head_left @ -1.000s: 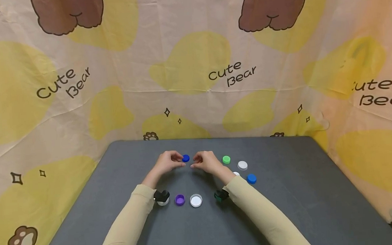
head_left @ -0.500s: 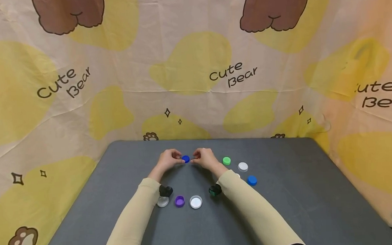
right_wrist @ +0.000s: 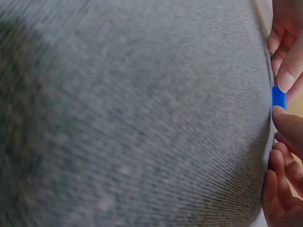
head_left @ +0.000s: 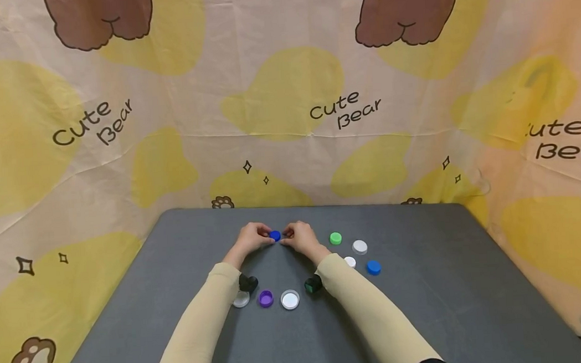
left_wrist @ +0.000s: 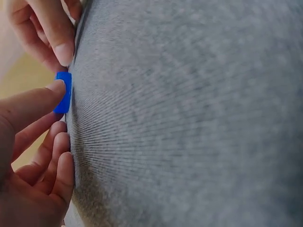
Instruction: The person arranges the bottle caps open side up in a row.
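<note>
A dark blue bottle cap (head_left: 275,236) is at the far middle of the grey table (head_left: 418,318). My left hand (head_left: 252,238) pinches it; in the left wrist view that thumb (left_wrist: 52,92) lies across the cap's side, with the index finger mostly hidden behind. From the other side my right hand (head_left: 299,238) comes close, fingers loosely bent. Its thumb (right_wrist: 288,124) is right at the cap's edge in the right wrist view, while the left wrist view shows a small gap between that thumb and the cap.
Right of the hands lie a green cap (head_left: 335,238), a white cap (head_left: 359,247), a lighter blue cap (head_left: 373,267) and another white cap (head_left: 350,262). Nearer are a purple cap (head_left: 266,299), a white cap (head_left: 290,300) and a pale cap (head_left: 241,299) partly behind the left wrist camera.
Both hands have closed in on the blue cap, and the left thumb and fingers have come onto it. The right forearm has shifted left, uncovering more of a white cap.
</note>
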The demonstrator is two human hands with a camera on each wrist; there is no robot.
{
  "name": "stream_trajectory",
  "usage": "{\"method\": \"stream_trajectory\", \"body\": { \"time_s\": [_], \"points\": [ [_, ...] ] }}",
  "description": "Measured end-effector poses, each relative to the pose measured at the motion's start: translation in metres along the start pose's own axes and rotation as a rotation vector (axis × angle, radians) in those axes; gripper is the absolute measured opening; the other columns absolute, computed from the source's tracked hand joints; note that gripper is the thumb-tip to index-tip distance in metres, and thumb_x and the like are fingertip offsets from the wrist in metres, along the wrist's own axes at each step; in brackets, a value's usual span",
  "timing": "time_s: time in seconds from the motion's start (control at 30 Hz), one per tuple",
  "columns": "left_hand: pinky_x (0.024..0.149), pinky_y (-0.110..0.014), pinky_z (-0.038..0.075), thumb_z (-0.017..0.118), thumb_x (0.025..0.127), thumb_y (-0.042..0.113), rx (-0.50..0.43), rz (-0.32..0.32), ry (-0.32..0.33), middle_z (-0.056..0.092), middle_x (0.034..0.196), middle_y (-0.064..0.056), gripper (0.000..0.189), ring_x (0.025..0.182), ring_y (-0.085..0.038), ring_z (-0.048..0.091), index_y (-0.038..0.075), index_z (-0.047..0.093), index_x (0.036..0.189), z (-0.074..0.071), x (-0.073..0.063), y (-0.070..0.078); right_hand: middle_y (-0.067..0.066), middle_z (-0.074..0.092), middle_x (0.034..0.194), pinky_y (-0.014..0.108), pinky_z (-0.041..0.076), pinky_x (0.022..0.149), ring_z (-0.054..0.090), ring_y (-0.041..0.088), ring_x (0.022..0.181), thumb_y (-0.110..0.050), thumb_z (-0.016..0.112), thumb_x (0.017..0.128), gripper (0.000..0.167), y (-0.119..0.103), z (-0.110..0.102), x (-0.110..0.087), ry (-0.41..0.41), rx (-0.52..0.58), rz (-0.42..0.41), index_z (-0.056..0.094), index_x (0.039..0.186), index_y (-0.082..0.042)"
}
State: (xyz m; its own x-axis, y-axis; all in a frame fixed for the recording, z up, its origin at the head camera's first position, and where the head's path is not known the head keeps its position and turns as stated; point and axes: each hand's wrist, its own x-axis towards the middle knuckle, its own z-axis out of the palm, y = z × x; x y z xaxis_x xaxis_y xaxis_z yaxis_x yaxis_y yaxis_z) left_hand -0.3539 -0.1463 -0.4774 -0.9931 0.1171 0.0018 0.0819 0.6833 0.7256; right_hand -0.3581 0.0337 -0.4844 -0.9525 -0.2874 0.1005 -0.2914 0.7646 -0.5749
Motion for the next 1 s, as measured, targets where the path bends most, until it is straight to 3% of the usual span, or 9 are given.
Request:
{"method": "stream_trajectory", "body": {
  "time_s": [0.3, 1.0],
  "points": [
    [0.075, -0.033, 0.046, 0.079, 0.078, 0.02, 0.031, 0.033, -0.024, 0.068, 0.09, -0.005, 0.023, 0.082, -0.018, 0.058, 0.01, 0.072, 0.098, 0.0043, 0.0019, 0.0003, 0.007, 0.061, 0.095, 0.034, 0.049, 0.081, 0.058, 0.021, 0.088, -0.024, 0.075, 0.082, 0.028, -0.0051, 0.0025, -0.0018, 0.01, -0.006, 0.002, 0.07, 0.105, -0.009],
    [0.079, -0.037, 0.047, 0.077, 0.079, 0.016, 0.044, 0.037, -0.016, 0.068, 0.092, -0.006, 0.019, 0.086, -0.021, 0.06, 0.01, 0.071, 0.097, 0.0043, 0.0005, 0.0088, 0.007, 0.064, 0.094, 0.031, 0.051, 0.08, 0.06, 0.018, 0.086, -0.021, 0.074, 0.083, 0.028, -0.0071, 0.0001, -0.0036, 0.007, 0.017, -0.032, 0.069, 0.106, -0.007]
  ]
}}
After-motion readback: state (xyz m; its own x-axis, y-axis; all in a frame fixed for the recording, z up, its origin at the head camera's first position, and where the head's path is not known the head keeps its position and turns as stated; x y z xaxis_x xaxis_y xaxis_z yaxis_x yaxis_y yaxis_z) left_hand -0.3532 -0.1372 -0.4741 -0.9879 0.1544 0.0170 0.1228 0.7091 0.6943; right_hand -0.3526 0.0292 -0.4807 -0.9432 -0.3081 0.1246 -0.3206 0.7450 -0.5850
